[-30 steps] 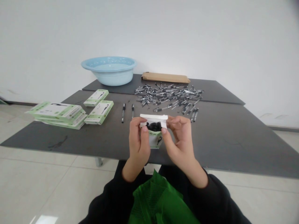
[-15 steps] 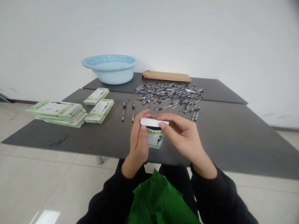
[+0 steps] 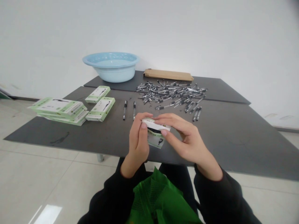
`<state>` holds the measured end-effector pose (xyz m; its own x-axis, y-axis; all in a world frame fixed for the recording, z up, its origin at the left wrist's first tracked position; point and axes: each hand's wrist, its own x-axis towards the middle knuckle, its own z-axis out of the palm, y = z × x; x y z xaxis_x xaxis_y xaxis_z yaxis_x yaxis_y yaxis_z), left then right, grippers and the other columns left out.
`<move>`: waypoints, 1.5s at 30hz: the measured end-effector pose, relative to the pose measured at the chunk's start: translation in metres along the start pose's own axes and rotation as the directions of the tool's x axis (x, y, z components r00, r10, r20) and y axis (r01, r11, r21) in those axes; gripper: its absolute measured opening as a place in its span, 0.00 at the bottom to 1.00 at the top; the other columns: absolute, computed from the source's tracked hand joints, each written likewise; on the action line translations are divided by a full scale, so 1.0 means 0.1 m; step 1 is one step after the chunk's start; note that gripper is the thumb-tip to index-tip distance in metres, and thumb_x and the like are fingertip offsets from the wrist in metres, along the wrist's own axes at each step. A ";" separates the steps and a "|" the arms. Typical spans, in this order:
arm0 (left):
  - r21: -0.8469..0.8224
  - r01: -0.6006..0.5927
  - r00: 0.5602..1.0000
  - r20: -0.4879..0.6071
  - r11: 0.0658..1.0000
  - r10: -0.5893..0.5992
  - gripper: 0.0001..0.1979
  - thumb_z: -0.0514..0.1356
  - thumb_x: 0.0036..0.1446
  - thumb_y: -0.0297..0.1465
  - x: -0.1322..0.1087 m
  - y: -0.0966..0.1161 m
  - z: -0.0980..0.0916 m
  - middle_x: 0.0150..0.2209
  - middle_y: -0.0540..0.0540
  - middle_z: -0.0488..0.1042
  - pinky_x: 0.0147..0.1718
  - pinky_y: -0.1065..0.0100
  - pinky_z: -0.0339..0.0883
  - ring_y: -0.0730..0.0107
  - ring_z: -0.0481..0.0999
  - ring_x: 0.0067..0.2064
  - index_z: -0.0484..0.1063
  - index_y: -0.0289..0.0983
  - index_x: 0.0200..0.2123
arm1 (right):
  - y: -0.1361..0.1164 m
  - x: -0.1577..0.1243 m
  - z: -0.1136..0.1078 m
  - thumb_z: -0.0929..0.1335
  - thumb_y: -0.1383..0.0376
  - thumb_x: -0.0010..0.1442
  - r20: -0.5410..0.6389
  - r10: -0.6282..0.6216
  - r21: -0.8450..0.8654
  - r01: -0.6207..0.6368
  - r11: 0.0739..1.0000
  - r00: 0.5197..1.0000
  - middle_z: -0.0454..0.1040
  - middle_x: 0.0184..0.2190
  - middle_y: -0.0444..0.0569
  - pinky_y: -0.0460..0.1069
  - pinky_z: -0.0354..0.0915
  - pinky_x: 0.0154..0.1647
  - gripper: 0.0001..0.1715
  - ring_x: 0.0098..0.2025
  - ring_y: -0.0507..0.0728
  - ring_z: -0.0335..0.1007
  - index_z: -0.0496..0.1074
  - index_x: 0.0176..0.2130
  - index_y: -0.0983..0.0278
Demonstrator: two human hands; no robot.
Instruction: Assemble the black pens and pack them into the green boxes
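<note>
I hold a small green-and-white pen box (image 3: 156,138) upright over the near edge of the dark table (image 3: 233,137). My left hand (image 3: 138,140) grips its left side, thumb on the front. My right hand (image 3: 184,137) reaches across the top, its fingers pressing the white end flap down over the opening. A dark gap still shows under the flap. Two loose pens (image 3: 129,109) lie just beyond the box. A big heap of pens (image 3: 171,95) is spread further back.
Flat green boxes are stacked at the left (image 3: 59,110), with two single boxes (image 3: 100,104) beside them. A light blue basin (image 3: 112,66) and a brown cardboard packet (image 3: 168,74) stand at the back. A green mesh bag (image 3: 156,202) lies on my lap.
The box's flap stood up with black pen ends visible inside. My right hand has folded the flap down over the opening, and the box has sunk slightly.
</note>
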<state>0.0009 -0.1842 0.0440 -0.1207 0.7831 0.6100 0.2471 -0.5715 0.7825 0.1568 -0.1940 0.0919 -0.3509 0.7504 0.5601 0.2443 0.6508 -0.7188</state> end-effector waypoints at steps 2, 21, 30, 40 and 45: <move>0.017 -0.034 0.999 -0.020 0.999 0.035 0.15 0.46 0.69 0.36 0.01 0.01 0.00 0.43 0.44 0.72 0.45 0.64 0.67 0.64 0.71 0.45 0.70 0.39 0.47 | 0.01 0.00 0.00 0.69 0.68 0.61 0.023 -0.026 -0.016 0.026 1.000 0.999 0.74 0.51 0.53 0.57 0.66 0.57 0.19 0.55 0.59 0.70 0.73 0.52 0.60; -0.270 0.117 0.992 0.082 0.956 -0.098 0.12 0.49 0.65 0.35 0.07 0.04 0.01 0.36 0.47 0.69 0.37 0.64 0.63 0.64 0.69 0.38 0.69 0.39 0.35 | 0.13 -0.16 0.21 0.68 0.68 0.62 -0.122 0.055 0.138 -0.038 0.990 0.991 0.71 0.49 0.52 0.54 0.67 0.52 0.13 0.49 0.58 0.70 0.68 0.47 0.59; -0.284 0.065 0.989 0.145 0.957 -0.024 0.13 0.58 0.60 0.37 0.01 -0.04 -0.02 0.42 0.47 0.67 0.38 0.66 0.66 0.67 0.68 0.39 0.66 0.42 0.48 | 0.04 -0.08 0.17 0.67 0.66 0.63 -0.104 0.078 0.039 -0.075 0.996 0.991 0.74 0.47 0.52 0.53 0.68 0.51 0.12 0.49 0.58 0.71 0.71 0.48 0.60; 0.009 -0.049 0.997 0.057 0.999 0.049 0.42 0.68 0.50 0.40 -0.15 -0.09 0.03 0.57 0.37 0.59 0.53 0.52 0.65 0.52 0.66 0.57 0.50 0.42 0.63 | 0.01 0.07 0.04 0.67 0.57 0.64 -0.188 0.229 -0.082 -0.248 0.965 0.955 0.80 0.37 0.49 0.47 0.71 0.35 0.14 0.34 0.55 0.76 0.77 0.44 0.62; 0.188 -0.063 0.997 -0.034 0.980 0.071 0.52 0.71 0.43 0.31 -0.27 -0.05 0.13 0.60 0.34 0.58 0.55 0.51 0.65 0.49 0.66 0.59 0.44 0.41 0.66 | 0.01 0.08 0.03 0.67 0.57 0.64 -0.235 0.233 -0.121 -0.266 0.956 0.944 0.78 0.35 0.47 0.44 0.66 0.25 0.16 0.25 0.51 0.70 0.73 0.49 0.60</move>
<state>0.0158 -0.1989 0.0220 -0.1358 0.7318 0.6678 0.4305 -0.5635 0.7051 0.1512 -0.1875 0.0943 -0.0612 0.8869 0.4579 0.4363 0.4364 -0.7869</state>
